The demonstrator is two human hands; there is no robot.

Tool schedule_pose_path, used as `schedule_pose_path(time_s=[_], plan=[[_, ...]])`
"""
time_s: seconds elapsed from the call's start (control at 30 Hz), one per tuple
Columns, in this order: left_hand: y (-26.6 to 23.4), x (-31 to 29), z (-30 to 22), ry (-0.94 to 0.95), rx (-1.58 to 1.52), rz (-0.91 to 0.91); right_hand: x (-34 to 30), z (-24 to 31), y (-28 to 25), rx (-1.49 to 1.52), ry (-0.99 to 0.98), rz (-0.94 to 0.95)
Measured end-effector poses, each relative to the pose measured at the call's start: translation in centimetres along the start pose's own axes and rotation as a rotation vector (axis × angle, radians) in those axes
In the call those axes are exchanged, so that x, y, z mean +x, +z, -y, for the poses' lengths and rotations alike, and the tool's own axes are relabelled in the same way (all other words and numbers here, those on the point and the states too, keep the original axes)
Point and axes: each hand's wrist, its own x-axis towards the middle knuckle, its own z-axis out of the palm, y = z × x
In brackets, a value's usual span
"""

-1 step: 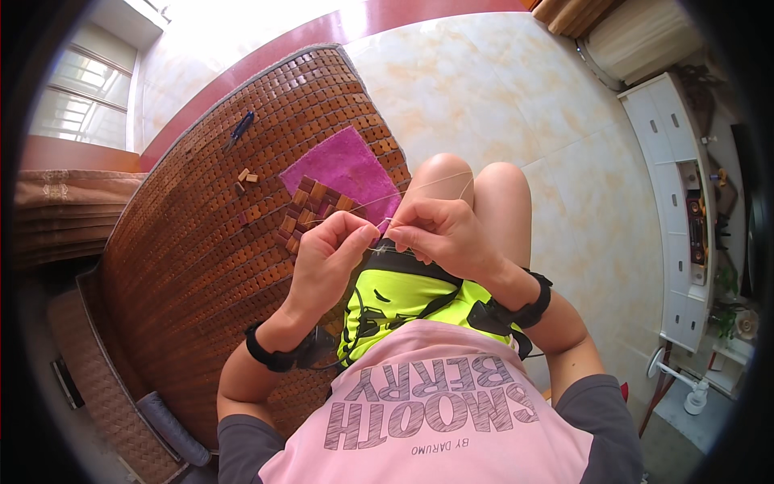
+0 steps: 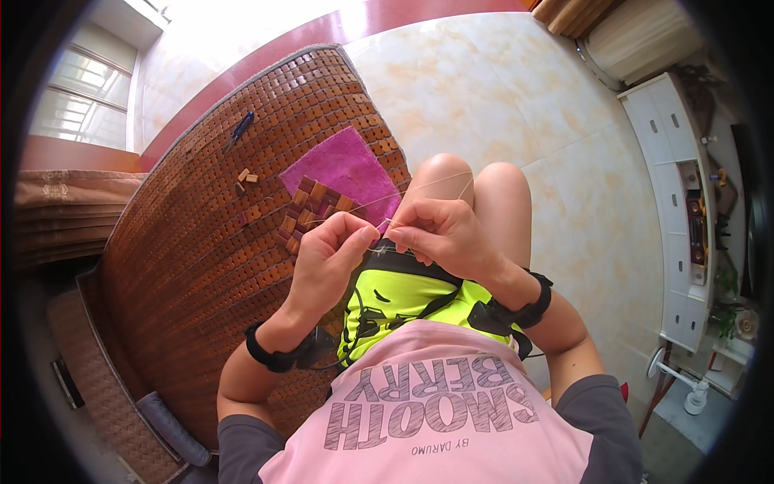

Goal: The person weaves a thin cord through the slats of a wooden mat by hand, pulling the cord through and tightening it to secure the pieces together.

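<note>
My left hand [image 2: 337, 246] and my right hand [image 2: 439, 234] meet above my lap, each closed in a pinch. A thin pale thread [image 2: 471, 173] loops over my knee and runs to the fingers of both hands. Between the fingertips shows a small whitish tip, too fine to name. Just left of my left hand lies a checkered panel of small brown wooden blocks [image 2: 305, 207], partly hidden by that hand. It rests on the near corner of a bright pink cloth [image 2: 343, 157].
Beneath these is a brown tile mat [image 2: 201, 218] covering a seat. Several loose wooden blocks [image 2: 251, 178] and a blue-handled tool [image 2: 241, 127] lie on it, farther left. A pale marble floor [image 2: 580, 185] stretches right toward a white cabinet [image 2: 665, 161]. Bands circle both my forearms.
</note>
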Motion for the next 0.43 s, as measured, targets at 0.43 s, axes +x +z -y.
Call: schedule_pose_path(time_s=[0.43], plan=[[0.17, 0.11, -0.82, 0.117, 0.078, 0.047, -0.18, 0.56, -0.12, -0.004, -0.021, 0.059]])
